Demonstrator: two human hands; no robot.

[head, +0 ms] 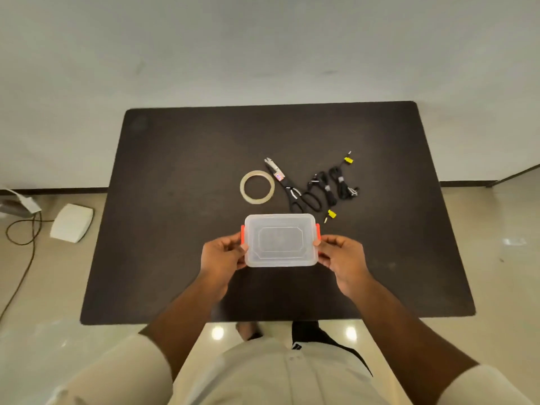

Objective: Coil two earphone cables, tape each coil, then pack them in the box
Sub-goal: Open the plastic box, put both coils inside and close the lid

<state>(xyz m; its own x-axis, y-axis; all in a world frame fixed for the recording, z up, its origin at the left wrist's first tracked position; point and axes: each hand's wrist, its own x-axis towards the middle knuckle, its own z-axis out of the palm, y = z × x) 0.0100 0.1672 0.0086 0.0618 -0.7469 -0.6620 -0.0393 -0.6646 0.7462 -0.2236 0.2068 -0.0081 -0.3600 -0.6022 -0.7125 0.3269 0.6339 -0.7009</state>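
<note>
A translucent plastic box (280,240) with its lid on and orange clips at both short ends sits near the front middle of the dark worktop (175,229). The left hand (223,258) holds the box's left end, its grip closed on it with thumb and fingers curled around the left clip. The right hand (340,258) holds the right end the same way, fingers wrapped at the right clip. Beyond the box, to the right, two black earphone cables (333,185) lie coiled side by side, each bound by a pale band of tape, their yellow-tagged plugs sticking out. Just left of the coils lie black-handled scissors (292,188), blades pointing away from the person. Left of the scissors a roll of clear tape (257,187) lies flat. A white device (71,222) and a cord rest on the floor to the left.
</note>
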